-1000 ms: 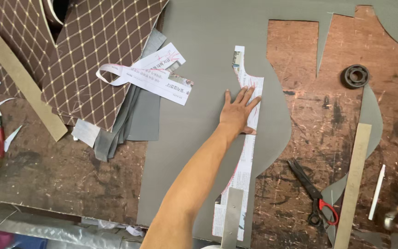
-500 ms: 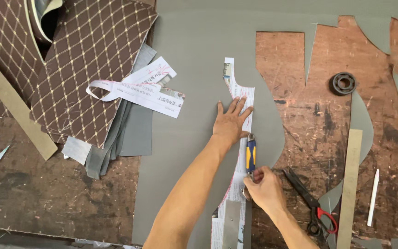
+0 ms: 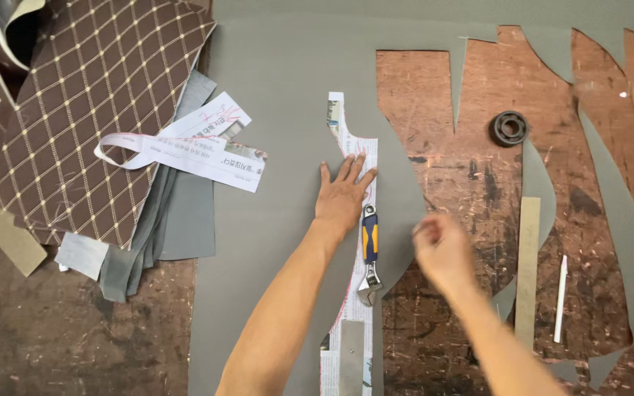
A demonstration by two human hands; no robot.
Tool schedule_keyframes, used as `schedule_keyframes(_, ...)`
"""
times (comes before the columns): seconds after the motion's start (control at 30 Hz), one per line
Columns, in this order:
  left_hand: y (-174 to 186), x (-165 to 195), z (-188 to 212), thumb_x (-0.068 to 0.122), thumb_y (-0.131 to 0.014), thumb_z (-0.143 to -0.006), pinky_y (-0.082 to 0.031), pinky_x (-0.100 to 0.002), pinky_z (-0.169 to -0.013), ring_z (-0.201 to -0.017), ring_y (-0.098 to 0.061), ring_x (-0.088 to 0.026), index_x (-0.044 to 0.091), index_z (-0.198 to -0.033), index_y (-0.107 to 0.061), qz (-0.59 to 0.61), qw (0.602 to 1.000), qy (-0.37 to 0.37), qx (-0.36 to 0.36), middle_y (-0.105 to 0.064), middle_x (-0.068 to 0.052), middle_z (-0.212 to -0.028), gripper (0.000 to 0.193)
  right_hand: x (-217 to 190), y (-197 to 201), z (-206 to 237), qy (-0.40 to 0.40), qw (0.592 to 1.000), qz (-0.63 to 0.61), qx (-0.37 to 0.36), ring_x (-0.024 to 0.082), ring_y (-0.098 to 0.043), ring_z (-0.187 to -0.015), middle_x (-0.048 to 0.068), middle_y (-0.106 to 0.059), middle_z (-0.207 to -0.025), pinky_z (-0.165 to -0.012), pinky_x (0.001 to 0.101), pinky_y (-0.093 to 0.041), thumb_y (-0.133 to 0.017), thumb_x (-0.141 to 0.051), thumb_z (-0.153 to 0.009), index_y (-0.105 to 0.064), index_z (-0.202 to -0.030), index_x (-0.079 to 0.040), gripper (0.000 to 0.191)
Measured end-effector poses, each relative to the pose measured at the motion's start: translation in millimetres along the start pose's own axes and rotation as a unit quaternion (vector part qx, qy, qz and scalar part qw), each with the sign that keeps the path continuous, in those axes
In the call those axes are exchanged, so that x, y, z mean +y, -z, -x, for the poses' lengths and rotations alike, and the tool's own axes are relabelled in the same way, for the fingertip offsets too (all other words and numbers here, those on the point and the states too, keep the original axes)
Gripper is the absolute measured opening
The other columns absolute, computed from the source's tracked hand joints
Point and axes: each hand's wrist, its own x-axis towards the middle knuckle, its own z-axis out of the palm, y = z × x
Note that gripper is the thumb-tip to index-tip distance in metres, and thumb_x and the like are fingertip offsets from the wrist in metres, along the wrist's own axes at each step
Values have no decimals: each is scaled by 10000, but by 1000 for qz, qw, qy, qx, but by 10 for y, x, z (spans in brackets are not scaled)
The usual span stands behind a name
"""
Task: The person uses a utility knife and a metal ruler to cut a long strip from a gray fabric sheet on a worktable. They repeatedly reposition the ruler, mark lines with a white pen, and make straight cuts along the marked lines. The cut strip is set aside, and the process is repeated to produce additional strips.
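A person's left hand [image 3: 343, 194] lies flat, fingers spread, pressing a long newsprint pattern strip [image 3: 354, 242] onto a sheet of grey fabric [image 3: 288, 110] spread over a worn, rust-coloured worktable [image 3: 449, 125]. Just beside the heel of that hand, an adjustable wrench [image 3: 369, 253] with a blue-and-yellow handle rests on the strip, its jaw end pointing toward the person. The right hand [image 3: 442, 249] hovers to the right of the wrench, blurred and empty, fingers loosely curled; it touches nothing. Lower on the strip sits a flat grey metal bar [image 3: 351, 358]. Farther right on the bare table lie a round black bearing [image 3: 509, 128], a long ruler [image 3: 527, 271] and a thin white marking stick [image 3: 560, 298], with curved offcuts of grey fabric [image 3: 618, 213] around them. To the left of the sheet, loose paper pattern pieces [image 3: 185, 147] lie across a brown quilted diamond-stitched material [image 3: 89, 110], with a stack of folded grey fabric pieces [image 3: 163, 227] beneath its edge.
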Motion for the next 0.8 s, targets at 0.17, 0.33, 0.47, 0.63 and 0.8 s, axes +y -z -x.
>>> schedule_keyframes(0.17,30,5,-1,298,-541,-992,-152,-695,-1182,-1544,-173,-224,265,-1532,-373,7,1000,5,-13,-196,-33,-1682,567,355,812,-1313,100,950,249,159,550,-437,-1279,398,-469,-1356,-1036,599,-414,-808,-267,-944,-586,-1392,17,574)
schedule_keyframes(0.33,4,0,-8,301,-520,-1002,-139,-699,-1184,-1551,-164,-217,268,-1535,-366,7,1000,19,-18,-197,-21,-1684,555,742,1059,-2062,93,964,234,85,537,-383,-1386,367,-433,-1501,-1098,551,-352,-840,-339,-894,-547,-1543,-68,762)
schedule_keyframes(0.47,-51,-4,-20,303,-525,-990,-103,-700,-1196,-1547,-161,-218,272,-1523,-382,34,999,22,0,-206,-19,-1675,552,880,1057,-2238,57,968,237,54,491,-522,-1343,340,-513,-1478,-1121,509,-440,-837,-334,-901,-614,-1481,-53,682)
schedule_keyframes(0.63,-88,-4,-2,264,-588,-964,-92,-681,-1218,-1549,-180,-229,276,-1492,-444,75,996,40,29,-248,-88,-1654,547,722,1098,-2346,34,971,235,24,455,-602,-1215,295,-624,-1273,-1027,509,-476,-890,-350,-797,-573,-1342,31,737)
schedule_keyframes(0.8,-88,6,23,224,-636,-945,-113,-641,-1236,-1544,-195,-302,284,-1470,-497,98,993,50,40,-289,-123,-1632,546,366,868,-2018,88,954,256,126,490,-594,-1106,317,-609,-1166,-930,573,-472,-895,-323,-919,-542,-1243,56,611)
